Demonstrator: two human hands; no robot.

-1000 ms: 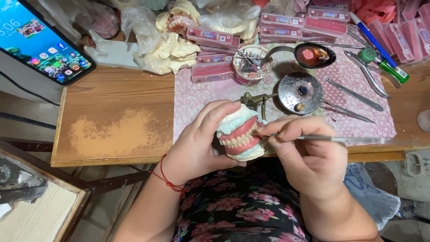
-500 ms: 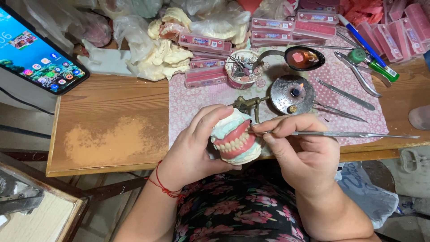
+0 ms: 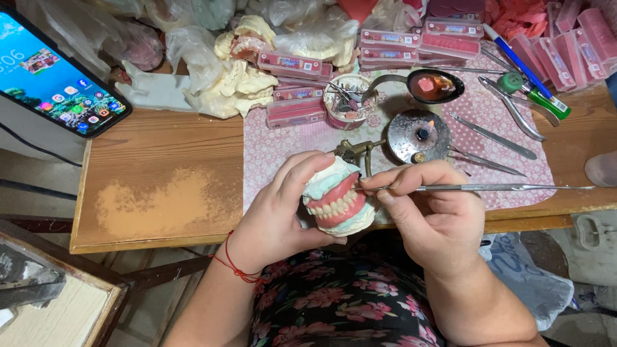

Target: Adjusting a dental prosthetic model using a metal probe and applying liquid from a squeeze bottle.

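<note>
The left hand [image 3: 279, 215] wraps its fingers around a denture model [image 3: 335, 205], pale plaster with glossy pink gums and a row of small ivory teeth, held just over the near edge of the counter [image 3: 160, 193]. The right hand [image 3: 430, 215] pinches a thin, straight metal instrument [image 3: 488, 187], its tip touching the pink gum. The worn wooden counter carries a pink dotted mat [image 3: 289, 148], a round metal burner [image 3: 421, 135], flat pink boxes [image 3: 295, 64] and a lit smartphone [image 3: 54, 80].
</note>
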